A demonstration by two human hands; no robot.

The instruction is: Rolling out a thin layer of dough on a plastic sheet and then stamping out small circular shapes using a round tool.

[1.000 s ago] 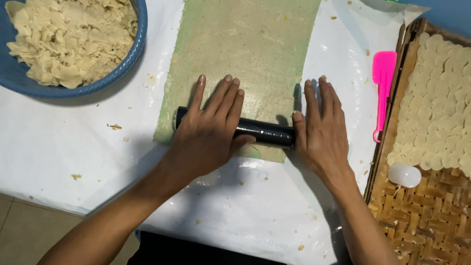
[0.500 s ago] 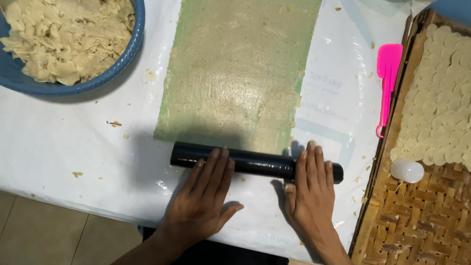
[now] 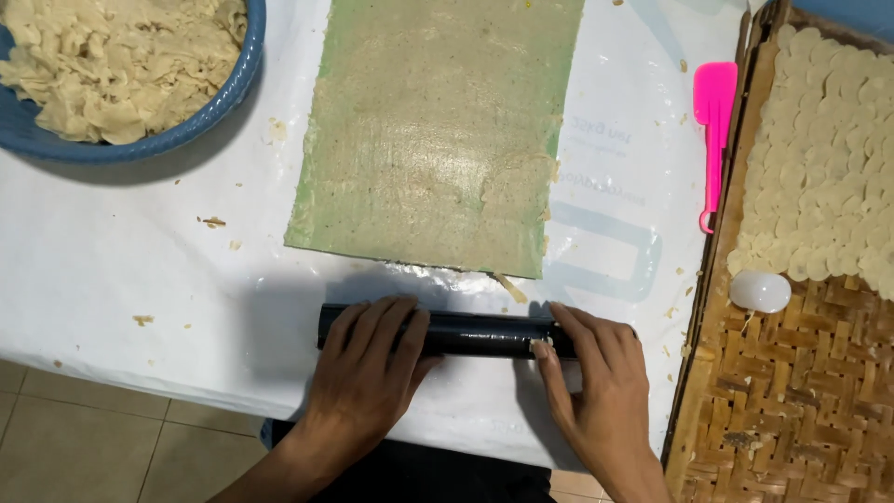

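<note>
While under both hands [image 3: 484, 382], rolling pin [image 3: 470, 333] lies crosswise.

both hands [image 3: 372, 373] flat, palms down

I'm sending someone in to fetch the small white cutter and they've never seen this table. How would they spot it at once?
Look to the woven bamboo tray at the right edge of the white-covered table. The small white cutter sits on its bare weave, just below the overlapping pale dough discs. It is the only smooth, glossy white dome there; the nearby pink spatula lies off the tray.
</note>
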